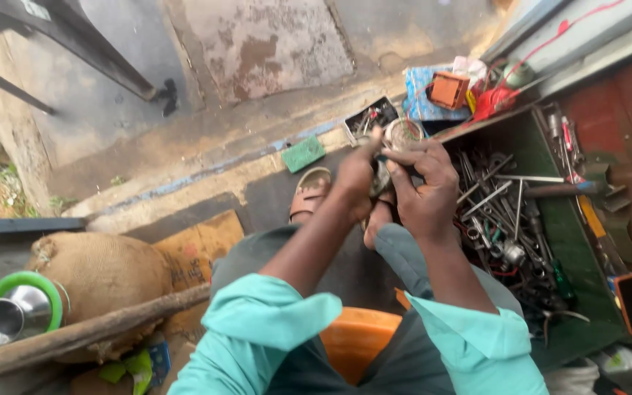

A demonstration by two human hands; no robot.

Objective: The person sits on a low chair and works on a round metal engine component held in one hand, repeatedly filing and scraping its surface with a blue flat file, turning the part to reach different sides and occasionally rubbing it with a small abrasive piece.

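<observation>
My left hand (356, 174) and my right hand (423, 186) are raised together in front of me, above my knees. Between them they hold a small roundish metal part (382, 175), mostly hidden by the fingers. My right thumb and fingers pinch a thin dark piece at its top. Both arms wear rolled turquoise sleeves (268, 314). I sit on an orange stool (358, 338), with a brown sandal (309, 194) on one foot below my hands.
A green tool tray (572, 241) full of several wrenches, sockets and screwdrivers lies to my right. A small black box of parts (369, 117), an orange box (449, 90) and red wire sit ahead. A burlap sack (104, 274), a steel funnel (16, 311) and a wooden pole (74, 336) are at left.
</observation>
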